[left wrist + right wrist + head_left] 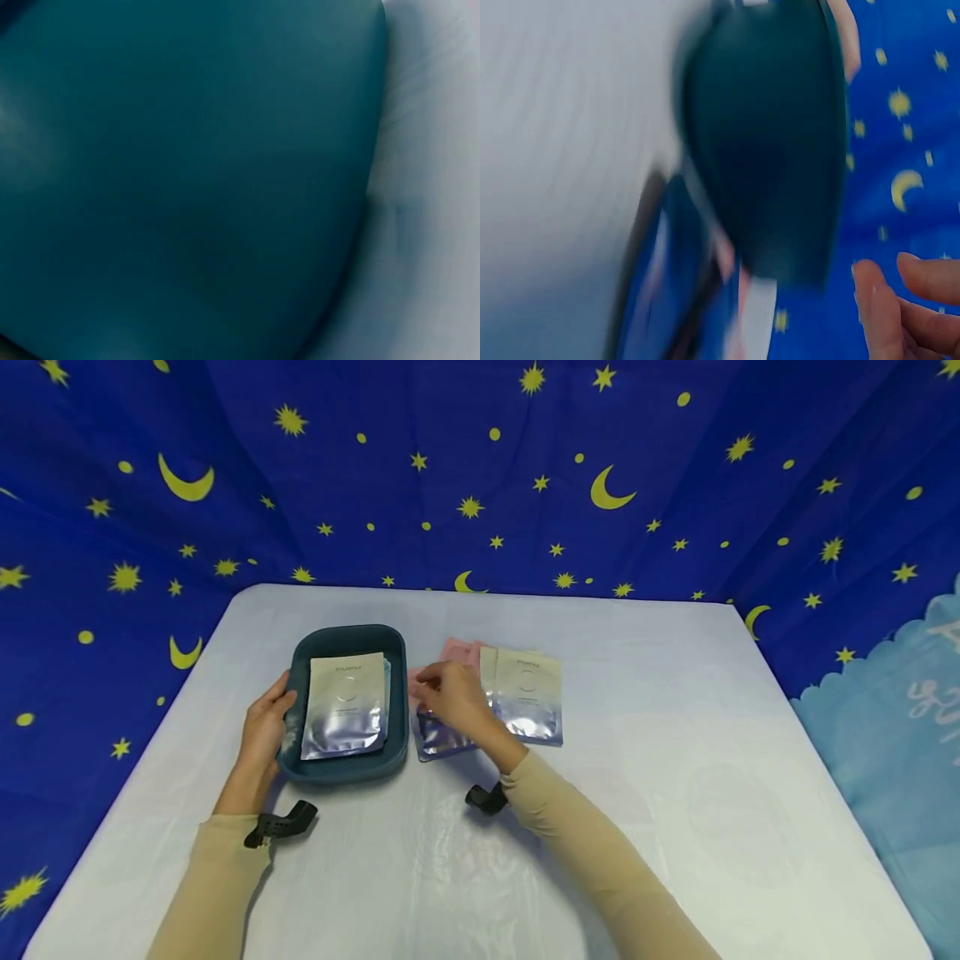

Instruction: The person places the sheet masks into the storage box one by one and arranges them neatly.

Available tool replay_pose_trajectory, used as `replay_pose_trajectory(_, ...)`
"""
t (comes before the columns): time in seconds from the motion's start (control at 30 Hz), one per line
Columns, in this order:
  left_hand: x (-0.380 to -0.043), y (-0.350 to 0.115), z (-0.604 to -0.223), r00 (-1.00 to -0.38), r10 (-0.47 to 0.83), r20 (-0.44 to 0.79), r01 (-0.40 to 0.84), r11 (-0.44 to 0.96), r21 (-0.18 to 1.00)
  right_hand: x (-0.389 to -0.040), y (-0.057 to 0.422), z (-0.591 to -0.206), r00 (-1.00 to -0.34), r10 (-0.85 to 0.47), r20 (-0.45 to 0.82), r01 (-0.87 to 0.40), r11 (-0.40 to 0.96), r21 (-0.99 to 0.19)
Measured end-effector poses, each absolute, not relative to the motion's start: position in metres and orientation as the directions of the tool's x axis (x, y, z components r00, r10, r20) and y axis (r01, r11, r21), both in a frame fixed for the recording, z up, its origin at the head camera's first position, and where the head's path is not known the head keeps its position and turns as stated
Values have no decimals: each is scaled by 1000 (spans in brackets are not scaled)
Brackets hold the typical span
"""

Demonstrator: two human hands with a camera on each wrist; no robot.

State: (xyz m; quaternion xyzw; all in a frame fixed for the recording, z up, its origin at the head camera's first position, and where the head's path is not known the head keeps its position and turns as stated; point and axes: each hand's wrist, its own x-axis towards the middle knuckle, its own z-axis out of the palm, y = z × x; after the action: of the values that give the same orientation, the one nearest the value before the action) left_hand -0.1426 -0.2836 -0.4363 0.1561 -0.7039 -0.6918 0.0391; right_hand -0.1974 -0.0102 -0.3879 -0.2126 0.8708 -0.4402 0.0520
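My left hand [264, 727] grips the left side of a dark teal plastic tub [348, 770], thumb at the rim. The tub's outer wall [187, 180] fills most of the left wrist view. Inside it lies a cream-to-lilac foil sachet [347, 706], resembling a face mask packet, with a bluish edge showing under it. Just right of the tub, my right hand [453, 693] hovers over fanned sachets, fingers bent with nothing between them. In the right wrist view, thumb and fingers [885, 319] stand apart. Its palm hides part of the sachets below.
Beside the tub, the fanned group includes a cream-and-silver sachet [528, 693], a purple sachet [442, 739] and a pink sachet [459, 650]. All rest on a white-covered table [675, 777]. A blue star-and-moon curtain [420, 485] closes off the back and sides.
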Motion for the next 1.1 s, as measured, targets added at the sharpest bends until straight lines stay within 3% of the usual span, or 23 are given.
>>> replay_pose_trajectory(0.2,-142,-283,-434,-941,-291,-172,-188,27,982,-217,76,-390,-971,-237,-41,-116,610,-784)
replay_pose_trajectory(0.37,-143,-284,-433,-947,-269,-175,-192,39,981,-218,139,-399,-978,-89,-187,34,823,-567)
replay_pose_trajectory(0.5,-145,-284,-433,-946,-270,-179,-195,34,980,-213,162,-413,-953,-54,-299,94,884,-459)
replay_pose_trajectory(0.9,-144,-285,-435,-944,-271,-189,-200,14,980,-211,167,-432,-947,-23,-321,185,776,-603)
replay_pose_trajectory(1.1,-145,-286,-436,-951,-258,-172,-178,2,984,-212,169,-436,-928,-38,-372,272,615,-740)
